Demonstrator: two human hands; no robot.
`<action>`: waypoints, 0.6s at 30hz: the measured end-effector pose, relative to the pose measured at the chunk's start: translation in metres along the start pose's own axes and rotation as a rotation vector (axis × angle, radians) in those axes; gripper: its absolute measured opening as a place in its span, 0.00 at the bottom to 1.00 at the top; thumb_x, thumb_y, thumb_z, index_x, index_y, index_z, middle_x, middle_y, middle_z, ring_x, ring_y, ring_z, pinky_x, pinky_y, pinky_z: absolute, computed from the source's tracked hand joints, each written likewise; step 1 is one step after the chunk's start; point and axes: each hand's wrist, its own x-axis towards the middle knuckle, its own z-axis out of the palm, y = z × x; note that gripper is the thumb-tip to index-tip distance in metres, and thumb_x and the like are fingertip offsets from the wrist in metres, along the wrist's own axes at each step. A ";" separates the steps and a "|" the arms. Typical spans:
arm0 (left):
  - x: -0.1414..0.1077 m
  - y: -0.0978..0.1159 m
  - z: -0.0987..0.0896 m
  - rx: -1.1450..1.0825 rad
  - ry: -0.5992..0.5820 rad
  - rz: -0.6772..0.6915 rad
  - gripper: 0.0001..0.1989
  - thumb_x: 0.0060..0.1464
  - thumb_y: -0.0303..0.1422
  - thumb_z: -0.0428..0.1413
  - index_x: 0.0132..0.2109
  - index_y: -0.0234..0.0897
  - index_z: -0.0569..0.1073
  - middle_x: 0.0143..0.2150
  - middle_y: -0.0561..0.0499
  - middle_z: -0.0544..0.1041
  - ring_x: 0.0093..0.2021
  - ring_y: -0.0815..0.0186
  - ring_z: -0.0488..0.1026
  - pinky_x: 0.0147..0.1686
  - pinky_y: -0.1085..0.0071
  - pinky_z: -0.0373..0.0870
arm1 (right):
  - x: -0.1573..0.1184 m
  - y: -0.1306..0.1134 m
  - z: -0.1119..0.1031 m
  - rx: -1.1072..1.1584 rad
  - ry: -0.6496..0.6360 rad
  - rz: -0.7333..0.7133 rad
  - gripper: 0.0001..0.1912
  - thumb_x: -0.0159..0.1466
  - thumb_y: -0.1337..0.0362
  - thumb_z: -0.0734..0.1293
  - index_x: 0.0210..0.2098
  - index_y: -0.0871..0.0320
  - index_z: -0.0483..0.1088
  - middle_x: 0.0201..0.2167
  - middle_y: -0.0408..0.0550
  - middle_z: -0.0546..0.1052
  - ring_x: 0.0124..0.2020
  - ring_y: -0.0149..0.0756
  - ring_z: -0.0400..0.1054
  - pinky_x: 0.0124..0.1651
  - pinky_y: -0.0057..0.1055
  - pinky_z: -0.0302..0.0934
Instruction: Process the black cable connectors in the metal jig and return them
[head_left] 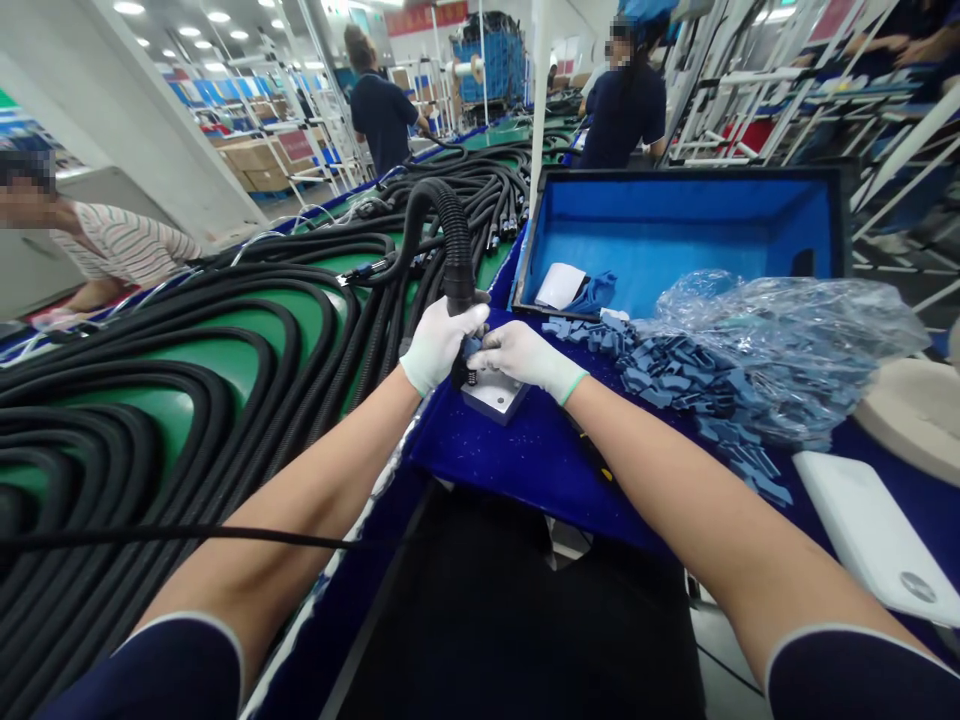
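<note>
My left hand [441, 345], in a white glove, grips a black corrugated conduit [457, 250] near its end, which stands up from a small metal plate [493, 396]. My right hand [521, 361], gloved in white with a green cuff, closes on a small blue rubber piece [471, 347] at the conduit's end. The two hands nearly touch, and they hide most of the conduit's fitting. A heap of similar blue rubber pieces [675, 375] lies to the right of my right hand on a dark blue mat [517, 450].
Many coiled black conduits [187, 350] lie on a green table to the left. To the right stand a blue-lined open case [675, 235], a crumpled clear plastic bag [780, 340] and a white flat box [870, 530]. Several co-workers [382, 110] stand beyond, among white racks.
</note>
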 end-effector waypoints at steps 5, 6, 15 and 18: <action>-0.001 0.004 -0.002 -0.032 -0.042 -0.006 0.16 0.55 0.39 0.64 0.45 0.33 0.74 0.28 0.54 0.70 0.28 0.68 0.68 0.32 0.70 0.68 | -0.003 -0.003 0.002 -0.040 0.049 0.074 0.22 0.52 0.47 0.74 0.24 0.63 0.74 0.19 0.40 0.68 0.22 0.27 0.58 0.27 0.28 0.52; -0.003 0.007 -0.004 -0.023 -0.052 0.000 0.16 0.55 0.40 0.64 0.45 0.33 0.73 0.29 0.52 0.72 0.30 0.67 0.70 0.33 0.70 0.69 | -0.006 -0.006 0.003 -0.071 0.051 0.089 0.22 0.53 0.46 0.74 0.24 0.62 0.75 0.19 0.40 0.68 0.22 0.28 0.59 0.26 0.28 0.52; -0.125 0.069 -0.155 0.414 0.210 -0.316 0.25 0.57 0.56 0.58 0.48 0.40 0.73 0.38 0.46 0.81 0.25 0.65 0.74 0.25 0.71 0.71 | -0.027 -0.006 0.004 -0.308 -0.002 0.033 0.15 0.61 0.55 0.71 0.38 0.60 0.82 0.35 0.51 0.83 0.33 0.36 0.74 0.37 0.30 0.64; -0.188 0.089 -0.208 0.638 0.136 -0.591 0.24 0.48 0.56 0.64 0.36 0.37 0.80 0.29 0.44 0.81 0.25 0.58 0.76 0.24 0.67 0.72 | -0.024 -0.007 0.009 -0.396 0.004 0.056 0.12 0.60 0.59 0.71 0.38 0.59 0.82 0.36 0.52 0.83 0.34 0.38 0.74 0.37 0.33 0.65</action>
